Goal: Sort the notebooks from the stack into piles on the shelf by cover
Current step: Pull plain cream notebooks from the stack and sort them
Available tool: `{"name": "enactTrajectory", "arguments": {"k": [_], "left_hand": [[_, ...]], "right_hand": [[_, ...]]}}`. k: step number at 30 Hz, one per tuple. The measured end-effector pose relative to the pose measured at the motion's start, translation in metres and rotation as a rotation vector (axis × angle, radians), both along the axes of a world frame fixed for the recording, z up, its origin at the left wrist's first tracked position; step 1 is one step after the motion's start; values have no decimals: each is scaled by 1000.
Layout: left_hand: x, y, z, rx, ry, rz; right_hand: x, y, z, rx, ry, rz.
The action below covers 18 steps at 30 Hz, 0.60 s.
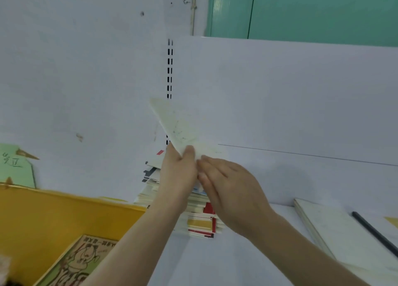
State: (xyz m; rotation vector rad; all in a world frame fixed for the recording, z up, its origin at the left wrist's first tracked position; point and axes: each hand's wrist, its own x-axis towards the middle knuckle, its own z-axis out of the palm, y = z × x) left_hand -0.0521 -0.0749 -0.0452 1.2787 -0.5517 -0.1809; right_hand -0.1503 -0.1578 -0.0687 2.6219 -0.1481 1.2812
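Cream notebook (172,124), tilted up above the stack (198,212) on the white shelf (247,257), is pinched by the left hand (178,173); the right hand (228,184) touches it with straight fingers. Writing on the green card (15,165), far left, is unreadable.

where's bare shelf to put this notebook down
Bare white shelf lies between the stack and the pale notebook at right. It is crowded left of the stack, by the yellow box.

Two hands (206,178), one raised notebook (174,124), one stack (200,216).
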Motion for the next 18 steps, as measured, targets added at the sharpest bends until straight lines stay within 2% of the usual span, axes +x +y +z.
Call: {"name": "enactTrajectory", "arguments": {"k": [3,4,7,9,11,14,16,18], "left_hand": [[17,9,-1,17,-63,118],[23,13,-2,25,-84,142],[37,27,-3,6,-129,192],[41,35,-2,4,-124,214],[45,40,-3,19,-113,226],[50,46,-5,33,-82,231],[52,50,-6,29,-61,261],[53,53,-5,35,-63,298]], "right_hand": [[-3,-18,4,231,-36,-71],[-2,-29,7,319,21,-109],[8,-53,10,537,367,-48],[17,-61,10,579,525,0],[25,-65,10,533,577,-7],[32,-72,7,85,600,-102],[34,-77,4,-101,430,-111],[34,-81,6,-103,293,-116]]}}
